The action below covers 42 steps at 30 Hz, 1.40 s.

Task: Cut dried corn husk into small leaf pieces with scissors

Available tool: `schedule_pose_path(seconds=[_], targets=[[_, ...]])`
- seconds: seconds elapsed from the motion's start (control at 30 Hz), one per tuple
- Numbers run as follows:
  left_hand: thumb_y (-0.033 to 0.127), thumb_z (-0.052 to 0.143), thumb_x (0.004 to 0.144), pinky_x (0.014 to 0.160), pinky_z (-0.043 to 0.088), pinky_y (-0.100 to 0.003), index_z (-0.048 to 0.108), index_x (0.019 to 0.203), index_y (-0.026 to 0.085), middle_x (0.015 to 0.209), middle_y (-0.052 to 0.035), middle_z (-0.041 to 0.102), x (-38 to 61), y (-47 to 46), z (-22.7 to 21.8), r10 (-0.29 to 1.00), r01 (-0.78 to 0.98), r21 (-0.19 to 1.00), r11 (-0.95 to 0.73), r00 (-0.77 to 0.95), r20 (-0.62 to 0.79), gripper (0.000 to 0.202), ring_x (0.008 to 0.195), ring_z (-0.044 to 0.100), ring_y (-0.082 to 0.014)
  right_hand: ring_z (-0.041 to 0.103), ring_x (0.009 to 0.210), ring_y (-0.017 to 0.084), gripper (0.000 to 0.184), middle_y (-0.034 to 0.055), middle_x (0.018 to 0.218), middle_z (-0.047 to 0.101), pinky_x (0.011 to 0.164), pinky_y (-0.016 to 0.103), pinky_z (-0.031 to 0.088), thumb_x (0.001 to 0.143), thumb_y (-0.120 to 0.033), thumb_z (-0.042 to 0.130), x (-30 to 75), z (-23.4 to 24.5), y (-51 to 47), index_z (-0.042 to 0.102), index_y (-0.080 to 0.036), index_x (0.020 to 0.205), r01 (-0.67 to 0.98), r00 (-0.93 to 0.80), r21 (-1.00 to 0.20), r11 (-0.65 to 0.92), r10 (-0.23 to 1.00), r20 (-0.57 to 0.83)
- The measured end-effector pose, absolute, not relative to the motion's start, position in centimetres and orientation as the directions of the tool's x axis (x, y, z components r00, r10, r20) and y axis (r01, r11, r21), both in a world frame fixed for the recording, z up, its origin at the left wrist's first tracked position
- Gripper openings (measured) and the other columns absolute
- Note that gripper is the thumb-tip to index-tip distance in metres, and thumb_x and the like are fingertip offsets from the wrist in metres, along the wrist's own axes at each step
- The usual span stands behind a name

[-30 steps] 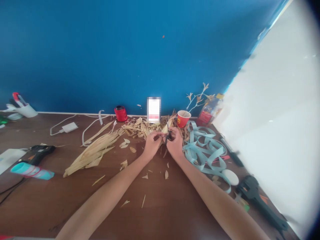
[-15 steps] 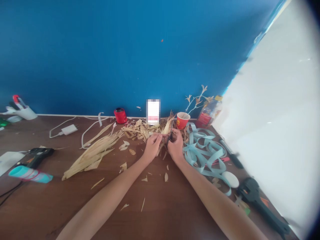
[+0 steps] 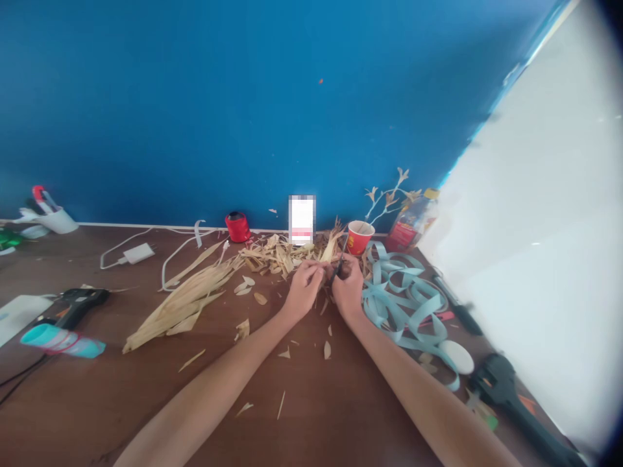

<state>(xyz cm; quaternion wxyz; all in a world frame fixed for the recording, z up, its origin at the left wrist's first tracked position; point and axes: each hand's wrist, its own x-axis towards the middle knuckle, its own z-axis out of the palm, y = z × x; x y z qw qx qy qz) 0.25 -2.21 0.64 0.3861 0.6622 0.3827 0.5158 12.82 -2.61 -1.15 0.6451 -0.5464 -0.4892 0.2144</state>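
Both hands meet over the middle of the brown table, just in front of a heap of dry corn husk scraps (image 3: 272,253). In my right hand (image 3: 349,292) is a dark pair of scissors (image 3: 337,268), its blades pointing up and away. My left hand (image 3: 304,288) is closed in a pinch beside the scissors; what lies between its fingertips is too small to make out. A pale tuft of husk (image 3: 331,246) stands right behind the hands. Left of them lies a bundle of long dry corn husks (image 3: 178,310).
A red paper cup (image 3: 359,241), a bottle (image 3: 411,220) and tangled light blue ribbon (image 3: 406,292) are on the right, with a black glue gun (image 3: 506,386) nearer. A phone-like bright screen (image 3: 302,220) leans at the wall. Leftward are a red round object (image 3: 237,228) and white charger (image 3: 139,253).
The view has shifted slightly, so most things sit a little further right. The right hand's scissors have tilted, and the fingers of both hands have moved a little.
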Motion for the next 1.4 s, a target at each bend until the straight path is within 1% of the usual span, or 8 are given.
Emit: schedule_pose_path(seconds=[0.17,0.3,0.37,0.87,1.07,1.2,1.3,1.4], targets=[[0.034,0.053,0.089,0.087,0.048,-0.032,0.072,0.101,0.020,0.103,-0.0083,0.068,0.2,-2.0,0.2,0.926,0.088,0.926,-0.367,0.129,0.355,0.026,0.099,0.062,-0.0200,0.066,0.082,0.021,0.040,0.0065,0.094,0.070,0.080,0.038,0.053,0.074,-0.025,0.063,12.6,-0.9,-2.8,0.056,-0.019,0.113,0.255,0.421,-0.922,0.291,0.825,0.377],[0.039,0.058,0.086,0.072,0.050,-0.028,0.070,0.095,0.018,0.088,-0.0062,0.071,-0.1,-1.4,-0.6,0.965,0.025,0.968,-0.249,0.090,0.246,0.026,0.078,0.064,-0.0167,0.066,0.075,0.020,0.040,0.0043,0.089,0.070,0.077,0.036,0.053,0.073,-0.025,0.065,12.3,-0.7,-2.9,0.058,-0.020,0.113,0.274,0.374,-0.915,0.297,0.843,0.386],[0.041,0.058,0.085,0.069,0.049,-0.027,0.069,0.092,0.018,0.085,-0.0056,0.071,-0.1,-1.3,-0.8,0.967,0.007,0.971,-0.240,0.084,0.239,0.026,0.074,0.063,-0.0155,0.066,0.072,0.020,0.041,0.0038,0.088,0.070,0.076,0.035,0.053,0.073,-0.026,0.065,12.2,-0.7,-2.9,0.059,-0.020,0.113,0.276,0.372,-0.913,0.301,0.842,0.391],[0.039,0.054,0.086,0.069,0.047,-0.026,0.065,0.090,0.016,0.080,-0.0044,0.066,-0.1,-1.4,-0.8,0.965,0.101,0.960,-0.262,0.031,0.260,0.026,0.072,0.060,-0.0145,0.065,0.071,0.019,0.039,0.0031,0.084,0.069,0.075,0.035,0.052,0.075,-0.030,0.065,12.1,-0.5,-3.0,0.059,-0.020,0.113,0.306,0.386,-0.910,0.278,0.838,0.386],[0.034,0.056,0.084,0.066,0.044,-0.023,0.063,0.086,0.016,0.074,-0.0017,0.063,0.2,-1.4,-0.4,0.972,0.111,0.966,-0.232,0.077,0.224,0.019,0.068,0.056,-0.0127,0.064,0.078,0.020,0.034,0.0039,0.090,0.069,0.078,0.034,0.050,0.080,-0.032,0.062,12.0,0.0,-3.7,0.059,-0.021,0.112,0.414,0.442,-0.869,0.271,0.775,0.452],[0.030,0.053,0.083,0.070,0.044,-0.024,0.064,0.083,0.016,0.078,-0.0021,0.064,0.1,-1.4,-0.1,0.962,0.156,0.951,-0.265,0.115,0.249,0.018,0.073,0.057,-0.0133,0.065,0.086,0.022,0.035,0.0056,0.099,0.069,0.079,0.034,0.050,0.079,-0.030,0.061,12.0,-0.2,-3.8,0.059,-0.022,0.113,0.475,0.379,-0.821,0.316,0.769,0.515],[0.026,0.049,0.082,0.068,0.042,-0.022,0.063,0.075,0.017,0.072,-0.0002,0.061,0.1,-1.5,-0.1,0.951,0.219,0.928,-0.301,0.141,0.276,0.018,0.070,0.054,-0.0126,0.066,0.091,0.022,0.037,0.0066,0.109,0.068,0.082,0.036,0.051,0.079,-0.028,0.060,12.0,-0.5,-3.8,0.059,-0.023,0.116,0.498,0.332,-0.791,0.355,0.765,0.553],[0.023,0.047,0.080,0.062,0.038,-0.022,0.061,0.069,0.017,0.064,0.0016,0.055,0.1,-1.5,-0.3,0.949,0.252,0.918,-0.308,0.154,0.276,0.019,0.064,0.049,-0.0116,0.067,0.088,0.022,0.039,0.0055,0.103,0.070,0.082,0.037,0.051,0.079,-0.028,0.060,12.0,-0.6,-3.8,0.058,-0.023,0.118,0.471,0.359,-0.811,0.347,0.764,0.536]])
